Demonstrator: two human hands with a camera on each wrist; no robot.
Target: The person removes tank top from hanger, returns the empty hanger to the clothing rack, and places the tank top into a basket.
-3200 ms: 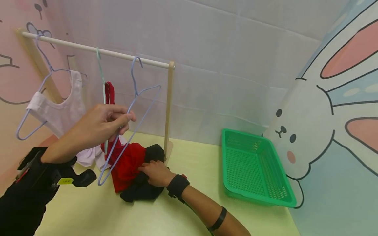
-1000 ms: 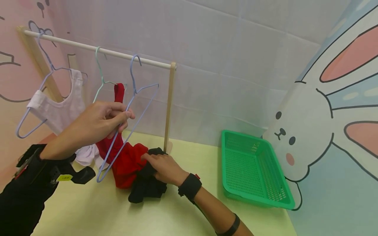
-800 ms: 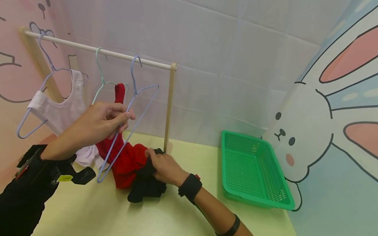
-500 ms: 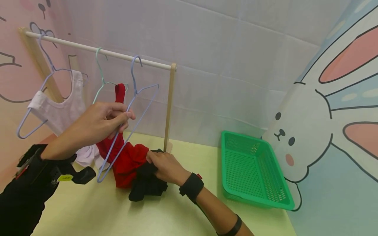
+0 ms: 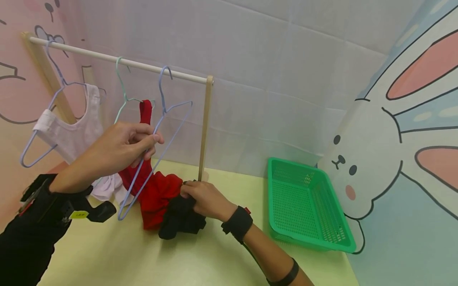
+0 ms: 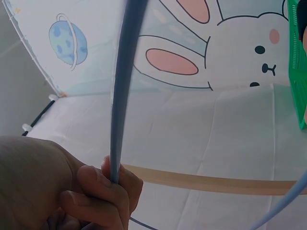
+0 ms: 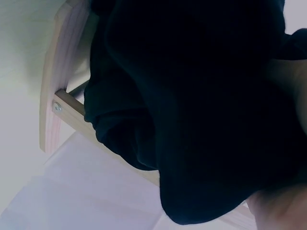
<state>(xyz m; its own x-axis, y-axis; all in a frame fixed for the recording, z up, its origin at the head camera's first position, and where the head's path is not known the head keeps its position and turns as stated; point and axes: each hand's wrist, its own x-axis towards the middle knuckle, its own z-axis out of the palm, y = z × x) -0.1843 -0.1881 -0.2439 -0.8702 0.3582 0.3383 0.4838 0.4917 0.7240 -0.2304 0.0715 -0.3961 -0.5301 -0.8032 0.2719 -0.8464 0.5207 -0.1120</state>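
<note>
My left hand (image 5: pixel 130 145) pinches one side of a bare blue clothes hanger (image 5: pixel 165 119), held in front of the rack near its right post. In the left wrist view the fingers curl round the hanger's wire (image 6: pixel 122 96). Low by the foot of that post, my right hand (image 5: pixel 205 198) grips a bunched black garment (image 5: pixel 180 218). The black cloth (image 7: pixel 201 105) fills much of the right wrist view and hides most of the fingers. Beside it a red garment (image 5: pixel 154 202) hangs by a strap from a mint green hanger (image 5: pixel 123 95), its lower part against the table.
A wooden rack with a white rail (image 5: pixel 96 55) stands at the left. A white tank top (image 5: pixel 76 131) hangs there on another blue hanger. At the right sits a green plastic basket (image 5: pixel 304 202) on the pale yellow table (image 5: pixel 143 262). Curtains printed with rabbits enclose the space.
My right hand has closed on the black garment and drawn it slightly right, away from the red one. The red garment has swung to show its strap. My left hand stays nearly still.
</note>
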